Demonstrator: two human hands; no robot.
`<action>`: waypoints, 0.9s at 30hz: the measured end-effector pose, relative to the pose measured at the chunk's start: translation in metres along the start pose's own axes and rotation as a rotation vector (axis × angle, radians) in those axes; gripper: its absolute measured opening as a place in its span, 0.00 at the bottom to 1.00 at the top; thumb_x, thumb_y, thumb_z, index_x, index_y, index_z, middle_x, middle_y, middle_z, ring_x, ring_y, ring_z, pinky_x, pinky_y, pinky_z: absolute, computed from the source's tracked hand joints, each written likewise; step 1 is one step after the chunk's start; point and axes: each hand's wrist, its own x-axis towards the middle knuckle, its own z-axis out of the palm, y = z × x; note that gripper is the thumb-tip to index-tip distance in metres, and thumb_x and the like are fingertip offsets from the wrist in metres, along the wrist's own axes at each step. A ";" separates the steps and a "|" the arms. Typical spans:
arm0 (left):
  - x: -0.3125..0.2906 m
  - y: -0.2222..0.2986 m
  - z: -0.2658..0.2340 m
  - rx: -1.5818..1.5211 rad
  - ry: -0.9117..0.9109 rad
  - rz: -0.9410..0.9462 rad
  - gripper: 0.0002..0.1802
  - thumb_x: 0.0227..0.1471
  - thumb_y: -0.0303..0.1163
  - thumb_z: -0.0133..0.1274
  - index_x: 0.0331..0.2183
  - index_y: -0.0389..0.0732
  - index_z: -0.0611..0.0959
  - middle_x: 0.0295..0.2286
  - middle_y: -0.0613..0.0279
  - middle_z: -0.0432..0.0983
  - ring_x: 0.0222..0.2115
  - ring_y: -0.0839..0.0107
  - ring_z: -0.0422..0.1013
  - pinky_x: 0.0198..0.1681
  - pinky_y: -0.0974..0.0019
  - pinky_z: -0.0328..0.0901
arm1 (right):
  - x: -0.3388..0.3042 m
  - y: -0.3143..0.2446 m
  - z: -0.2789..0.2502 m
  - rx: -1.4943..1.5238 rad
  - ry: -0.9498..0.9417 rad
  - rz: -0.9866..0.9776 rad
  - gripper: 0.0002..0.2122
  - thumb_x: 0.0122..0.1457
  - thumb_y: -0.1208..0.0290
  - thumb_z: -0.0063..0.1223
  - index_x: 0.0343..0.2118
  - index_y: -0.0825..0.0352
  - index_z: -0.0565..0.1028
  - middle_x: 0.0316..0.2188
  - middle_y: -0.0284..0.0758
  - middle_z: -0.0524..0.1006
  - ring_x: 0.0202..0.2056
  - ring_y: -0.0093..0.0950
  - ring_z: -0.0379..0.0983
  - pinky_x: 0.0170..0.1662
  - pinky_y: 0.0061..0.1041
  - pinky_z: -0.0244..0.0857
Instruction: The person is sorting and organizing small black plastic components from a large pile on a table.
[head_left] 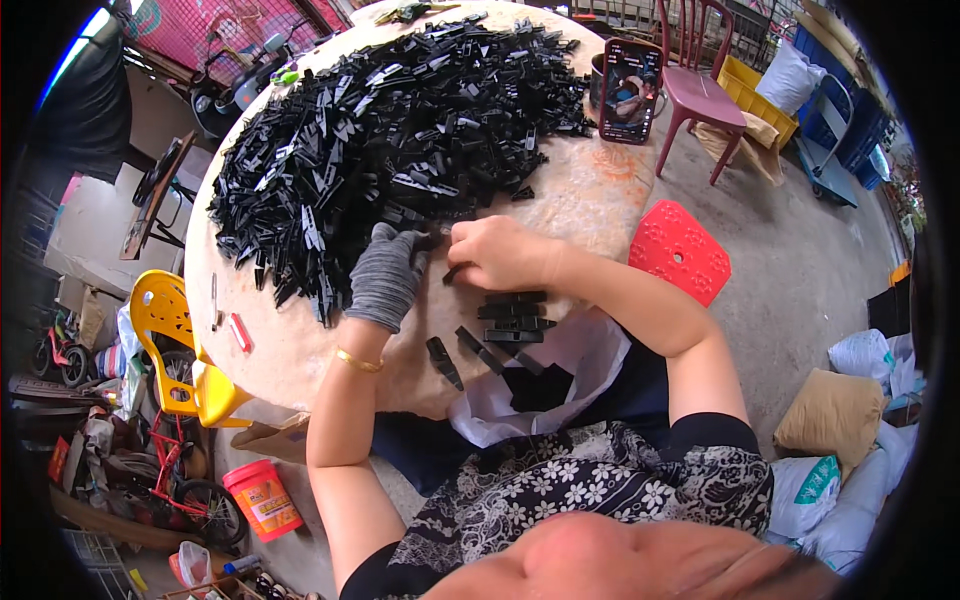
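Observation:
A large heap of black plastic clip pieces (390,120) covers the far and left parts of a round, pale-covered table (590,190). At the heap's near edge, my left hand (388,276) wears a grey knitted glove, its fingers closed; what they hold is hidden. Close by on its right, my bare right hand (495,254) is closed in a pinch, with a dark clip piece (450,274) showing under the fingertips. Several black clips (515,322) lie together below my right hand, near the table's front edge. Another clip (444,362) lies apart, to their left.
An open white plastic bag (590,372) hangs at the table edge over my lap. A phone (630,92) stands upright at the far right. Around the table are a red stool (682,252), a maroon chair (705,90), a yellow chair (165,325) and a pink bucket (262,498).

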 end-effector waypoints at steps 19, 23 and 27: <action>-0.009 0.033 -0.008 -1.053 -0.146 0.038 0.11 0.50 0.26 0.57 0.39 0.36 0.80 0.31 0.63 0.78 0.32 0.76 0.72 0.39 0.71 0.68 | -0.030 0.000 -0.006 0.431 0.222 -0.036 0.04 0.45 0.76 0.55 0.25 0.70 0.75 0.24 0.39 0.73 0.26 0.35 0.72 0.29 0.29 0.67; -0.007 0.034 -0.001 -1.127 -0.095 0.082 0.11 0.53 0.24 0.52 0.41 0.36 0.78 0.31 0.67 0.76 0.33 0.78 0.71 0.40 0.73 0.67 | -0.029 0.003 -0.005 0.412 0.264 -0.080 0.05 0.44 0.75 0.56 0.24 0.70 0.73 0.22 0.40 0.72 0.25 0.37 0.71 0.28 0.32 0.65; -0.007 0.030 0.007 -1.261 0.029 0.022 0.10 0.58 0.27 0.46 0.43 0.37 0.75 0.28 0.68 0.73 0.30 0.80 0.71 0.36 0.77 0.68 | -0.036 -0.003 -0.015 0.160 0.285 0.109 0.05 0.43 0.74 0.53 0.23 0.68 0.72 0.22 0.40 0.73 0.26 0.38 0.72 0.29 0.34 0.66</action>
